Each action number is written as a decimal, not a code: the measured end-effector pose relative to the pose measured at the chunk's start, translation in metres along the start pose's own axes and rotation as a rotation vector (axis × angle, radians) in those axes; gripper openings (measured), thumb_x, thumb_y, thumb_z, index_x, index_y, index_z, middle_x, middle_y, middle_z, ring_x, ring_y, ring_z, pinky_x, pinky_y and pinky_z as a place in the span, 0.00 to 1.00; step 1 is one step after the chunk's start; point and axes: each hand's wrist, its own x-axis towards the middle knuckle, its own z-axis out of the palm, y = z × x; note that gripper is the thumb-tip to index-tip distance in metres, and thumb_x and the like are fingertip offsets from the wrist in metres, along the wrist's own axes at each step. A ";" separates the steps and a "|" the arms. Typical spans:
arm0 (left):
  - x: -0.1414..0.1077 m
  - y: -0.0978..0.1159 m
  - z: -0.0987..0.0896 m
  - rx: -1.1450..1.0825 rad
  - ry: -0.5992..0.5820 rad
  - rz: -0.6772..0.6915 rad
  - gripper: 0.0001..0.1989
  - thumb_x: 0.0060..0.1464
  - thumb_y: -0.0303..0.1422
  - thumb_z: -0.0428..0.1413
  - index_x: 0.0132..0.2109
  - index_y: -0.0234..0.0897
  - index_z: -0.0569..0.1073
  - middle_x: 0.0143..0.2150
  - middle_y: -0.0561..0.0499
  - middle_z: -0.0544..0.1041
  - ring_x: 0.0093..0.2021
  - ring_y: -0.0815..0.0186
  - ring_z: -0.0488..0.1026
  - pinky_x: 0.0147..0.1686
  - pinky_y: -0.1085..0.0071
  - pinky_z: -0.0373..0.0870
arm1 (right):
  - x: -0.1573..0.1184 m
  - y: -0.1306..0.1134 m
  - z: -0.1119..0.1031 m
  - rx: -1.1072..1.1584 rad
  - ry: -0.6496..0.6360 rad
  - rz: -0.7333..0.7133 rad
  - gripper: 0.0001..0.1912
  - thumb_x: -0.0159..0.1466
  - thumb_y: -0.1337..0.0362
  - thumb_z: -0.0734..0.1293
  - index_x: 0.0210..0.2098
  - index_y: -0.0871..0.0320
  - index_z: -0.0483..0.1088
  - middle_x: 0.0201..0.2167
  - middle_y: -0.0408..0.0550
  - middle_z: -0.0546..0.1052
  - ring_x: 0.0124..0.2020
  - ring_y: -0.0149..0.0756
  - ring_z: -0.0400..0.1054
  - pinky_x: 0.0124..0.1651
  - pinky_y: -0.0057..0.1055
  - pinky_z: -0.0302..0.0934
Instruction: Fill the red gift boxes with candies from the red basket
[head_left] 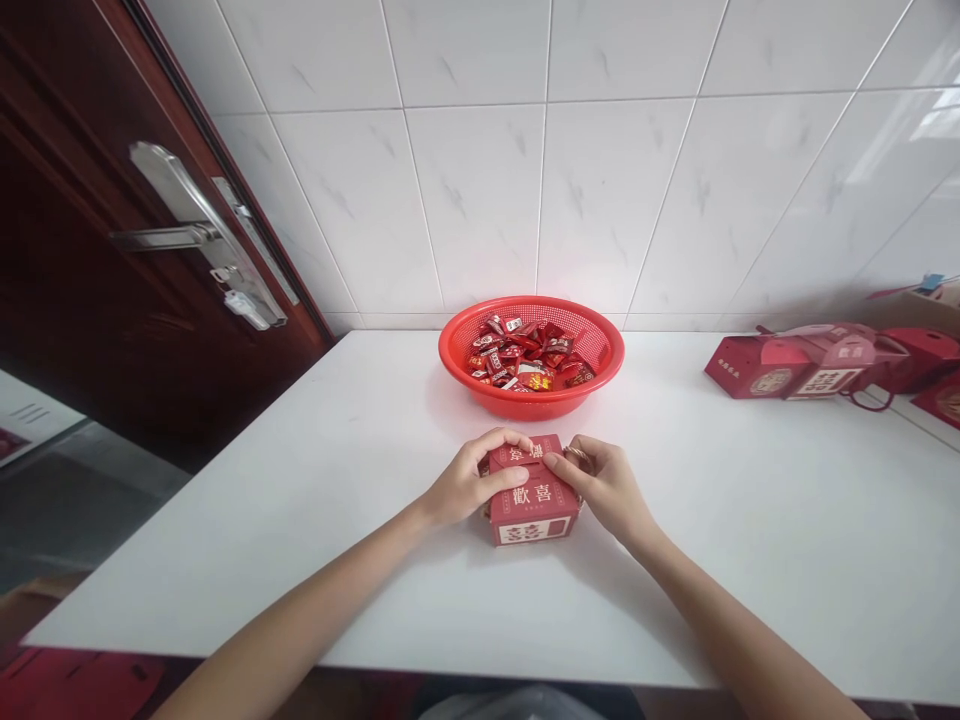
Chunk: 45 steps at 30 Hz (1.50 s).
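Left hand (466, 482), right hand (611, 485); red box (541, 508), held

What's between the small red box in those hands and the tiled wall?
A red basket holding wrapped packets stands on the white table between the red box and the tiled wall, as the head view shows.
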 end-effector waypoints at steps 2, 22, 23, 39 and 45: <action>-0.001 -0.002 0.002 -0.049 0.015 -0.015 0.19 0.53 0.42 0.63 0.47 0.37 0.72 0.49 0.46 0.76 0.43 0.61 0.75 0.41 0.67 0.74 | -0.001 -0.002 0.000 -0.006 -0.014 -0.001 0.31 0.57 0.38 0.70 0.19 0.54 0.54 0.18 0.37 0.57 0.21 0.27 0.49 0.22 0.27 0.45; 0.001 -0.005 0.008 -0.206 0.116 -0.111 0.15 0.44 0.37 0.61 0.40 0.38 0.71 0.43 0.50 0.76 0.40 0.62 0.73 0.38 0.69 0.70 | 0.000 -0.003 -0.001 0.012 -0.114 0.026 0.32 0.54 0.38 0.72 0.19 0.53 0.53 0.17 0.36 0.57 0.20 0.26 0.49 0.22 0.27 0.46; 0.001 -0.005 0.008 -0.200 0.116 -0.110 0.15 0.44 0.38 0.61 0.40 0.38 0.71 0.43 0.50 0.76 0.40 0.62 0.73 0.38 0.69 0.70 | -0.001 -0.003 -0.001 0.004 -0.105 0.018 0.32 0.54 0.37 0.72 0.19 0.53 0.53 0.17 0.36 0.57 0.20 0.27 0.49 0.22 0.27 0.46; 0.001 -0.007 0.008 -0.242 0.133 -0.075 0.13 0.44 0.36 0.62 0.39 0.37 0.74 0.42 0.50 0.76 0.39 0.63 0.71 0.38 0.70 0.68 | -0.004 -0.003 0.004 -0.039 -0.066 -0.023 0.30 0.55 0.42 0.73 0.19 0.53 0.53 0.17 0.36 0.57 0.19 0.27 0.52 0.21 0.27 0.51; 0.000 -0.011 0.006 -0.224 0.115 -0.059 0.13 0.45 0.35 0.62 0.39 0.37 0.76 0.45 0.49 0.76 0.40 0.62 0.72 0.38 0.69 0.68 | -0.005 -0.005 0.006 -0.064 -0.038 -0.012 0.32 0.55 0.38 0.71 0.19 0.53 0.52 0.17 0.36 0.57 0.20 0.27 0.50 0.22 0.26 0.49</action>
